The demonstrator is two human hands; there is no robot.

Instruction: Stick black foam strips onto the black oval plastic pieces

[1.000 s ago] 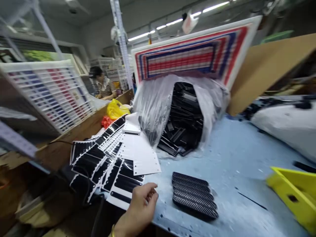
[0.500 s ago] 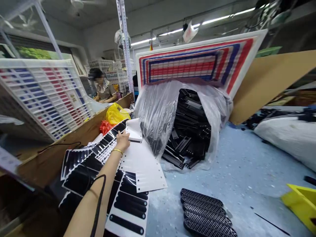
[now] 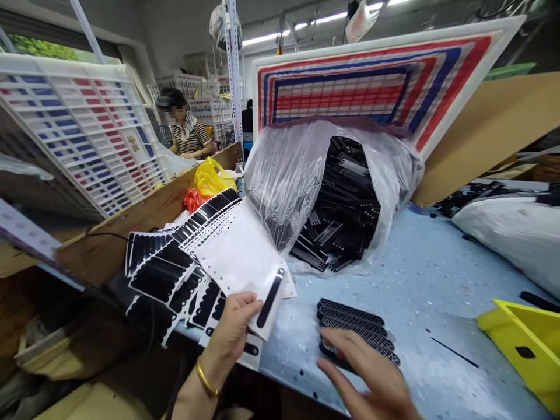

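My left hand (image 3: pixel 234 324), a gold bangle at its wrist, pinches the near edge of a white backing sheet (image 3: pixel 240 248). One long black sticker (image 3: pixel 270 298) is on that sheet, close to its right edge. More sheets of black stickers (image 3: pixel 164 271) lie overlapped beneath and to the left. On the right, my right hand (image 3: pixel 365 370) is held with thumb and fingers apart and nothing between them. It is slightly blurred and partly covers a row of black lattice-patterned strips (image 3: pixel 352 318) on the blue table. Whether it touches them I cannot tell.
An open clear plastic bag (image 3: pixel 284 181) full of black pieces stands behind. A yellow bin (image 3: pixel 520 350) is at right, near a thin black stick (image 3: pixel 452 352). A wooden board (image 3: pixel 144 219) edges the table's left. A person (image 3: pixel 192 137) sits farther back.
My left hand has drawn back toward me and now holds a sheet with a single black sticker. My right hand has come into view by the lattice strips. The view has shifted slightly.
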